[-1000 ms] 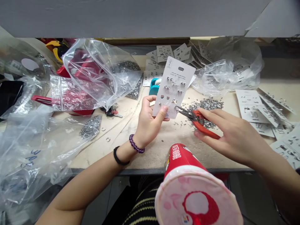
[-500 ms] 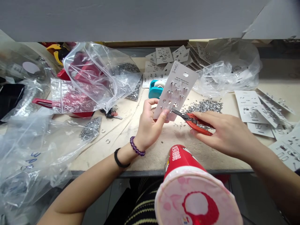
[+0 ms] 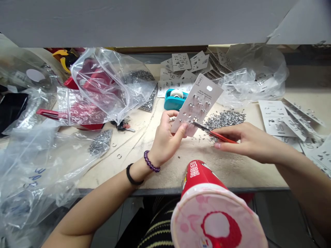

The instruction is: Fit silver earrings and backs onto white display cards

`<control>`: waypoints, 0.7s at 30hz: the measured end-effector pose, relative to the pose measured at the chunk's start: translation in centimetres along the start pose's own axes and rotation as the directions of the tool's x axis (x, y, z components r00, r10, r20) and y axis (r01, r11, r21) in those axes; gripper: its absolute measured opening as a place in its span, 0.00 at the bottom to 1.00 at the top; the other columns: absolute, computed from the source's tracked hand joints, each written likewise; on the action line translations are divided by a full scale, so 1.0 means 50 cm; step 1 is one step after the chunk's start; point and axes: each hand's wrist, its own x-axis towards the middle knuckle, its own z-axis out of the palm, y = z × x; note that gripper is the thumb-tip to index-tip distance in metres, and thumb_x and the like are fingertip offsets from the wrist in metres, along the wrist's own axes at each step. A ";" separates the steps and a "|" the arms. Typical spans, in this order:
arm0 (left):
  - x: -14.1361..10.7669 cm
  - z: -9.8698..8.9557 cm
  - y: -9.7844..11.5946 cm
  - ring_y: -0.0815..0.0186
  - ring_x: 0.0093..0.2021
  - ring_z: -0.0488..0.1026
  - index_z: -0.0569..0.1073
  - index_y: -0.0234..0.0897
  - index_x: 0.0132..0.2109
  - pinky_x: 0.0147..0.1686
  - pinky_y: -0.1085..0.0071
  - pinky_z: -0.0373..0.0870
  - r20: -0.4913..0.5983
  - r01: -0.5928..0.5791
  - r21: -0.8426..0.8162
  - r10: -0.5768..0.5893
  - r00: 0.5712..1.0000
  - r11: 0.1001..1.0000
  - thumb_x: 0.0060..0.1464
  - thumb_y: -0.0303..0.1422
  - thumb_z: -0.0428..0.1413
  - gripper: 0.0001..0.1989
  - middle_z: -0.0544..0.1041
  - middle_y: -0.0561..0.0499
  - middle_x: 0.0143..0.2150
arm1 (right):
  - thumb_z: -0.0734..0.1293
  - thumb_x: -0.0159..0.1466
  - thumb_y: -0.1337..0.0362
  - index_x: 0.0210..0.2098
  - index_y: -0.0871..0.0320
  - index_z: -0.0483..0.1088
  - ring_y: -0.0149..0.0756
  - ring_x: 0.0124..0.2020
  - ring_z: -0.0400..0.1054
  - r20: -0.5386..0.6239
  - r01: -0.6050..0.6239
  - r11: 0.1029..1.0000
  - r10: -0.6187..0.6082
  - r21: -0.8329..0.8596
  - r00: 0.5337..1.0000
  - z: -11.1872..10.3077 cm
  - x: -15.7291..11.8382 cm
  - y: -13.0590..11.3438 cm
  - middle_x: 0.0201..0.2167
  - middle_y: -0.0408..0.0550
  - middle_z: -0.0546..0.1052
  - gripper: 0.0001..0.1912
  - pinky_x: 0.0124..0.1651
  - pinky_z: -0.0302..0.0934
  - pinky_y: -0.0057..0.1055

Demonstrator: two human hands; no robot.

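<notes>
A white earring card (image 3: pixel 198 103) with several small metal pieces on it is tilted up in my left hand (image 3: pixel 167 137), thumb across its lower front. My right hand (image 3: pixel 245 142) is closed round the red handles of pliers (image 3: pixel 223 137). The dark tips of the pliers touch or nearly touch the lower part of the card; the exact contact is too small to tell. Behind and right of the card lies a heap of small metal parts (image 3: pixel 229 118) on the table. A teal tape dispenser (image 3: pixel 172 102) stands just behind my left hand.
A red cup (image 3: pixel 203 174) with a pink lid rises at the near edge. Filled cards (image 3: pixel 276 115) lie on the right, more cards (image 3: pixel 181 62) at the back. Plastic bags (image 3: pixel 111 86) cover the left, another bag (image 3: pixel 240 86) the back right. Keys (image 3: pixel 125 126) lie left of centre.
The card has shifted slightly right and down with my left hand. My right hand has turned the pliers, so their handles now show edge-on and look closer together.
</notes>
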 end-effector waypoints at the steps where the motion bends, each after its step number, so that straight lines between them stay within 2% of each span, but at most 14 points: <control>1: 0.000 -0.001 -0.001 0.69 0.25 0.72 0.57 0.39 0.43 0.23 0.73 0.72 0.010 0.010 0.006 -0.010 1.000 1.000 0.52 0.33 0.55 0.14 0.72 0.54 0.29 | 0.62 0.57 0.54 0.39 0.57 0.73 0.32 0.24 0.63 0.046 -0.025 1.000 0.024 0.019 0.999 -0.005 0.002 -0.002 0.23 0.42 0.72 0.17 0.25 0.53 0.26; 3: 0.000 -0.004 -0.003 0.69 0.26 0.72 0.58 0.40 0.43 0.23 0.72 0.72 0.025 0.022 0.020 -0.022 0.999 1.000 0.52 0.34 0.55 0.14 0.72 0.53 0.30 | 0.62 0.57 0.55 0.40 0.56 0.73 0.32 0.24 0.62 0.104 -0.055 0.998 0.051 0.034 0.993 -0.012 0.005 -0.006 0.23 0.42 0.71 0.17 0.26 0.53 0.26; 10: 0.005 -0.007 -0.006 0.67 0.26 0.72 0.59 0.40 0.42 0.22 0.71 0.71 0.037 0.030 0.057 -0.032 0.999 0.998 0.51 0.35 0.55 0.14 0.73 0.52 0.31 | 0.61 0.56 0.58 0.28 0.57 0.71 0.28 0.19 0.54 0.071 -0.037 0.998 0.040 -0.053 0.997 -0.005 0.011 -0.003 0.17 0.39 0.64 0.11 0.22 0.46 0.26; 17: 0.003 -0.006 -0.008 0.66 0.25 0.73 0.59 0.40 0.43 0.22 0.70 0.71 0.051 0.048 0.076 -0.052 0.997 0.996 0.51 0.35 0.55 0.14 0.74 0.52 0.30 | 0.60 0.57 0.59 0.34 0.57 0.73 0.29 0.19 0.57 0.014 -0.018 0.993 0.020 -0.118 1.000 0.010 0.008 0.008 0.17 0.39 0.66 0.12 0.23 0.48 0.26; 21: 0.006 -0.005 -0.006 0.67 0.25 0.73 0.59 0.40 0.42 0.22 0.70 0.72 0.055 0.060 0.042 -0.062 0.997 0.997 0.51 0.35 0.55 0.14 0.74 0.52 0.31 | 0.60 0.57 0.57 0.35 0.57 0.73 0.30 0.21 0.59 0.002 0.020 0.998 -0.020 -0.058 1.000 0.014 0.008 0.017 0.20 0.41 0.68 0.14 0.24 0.50 0.26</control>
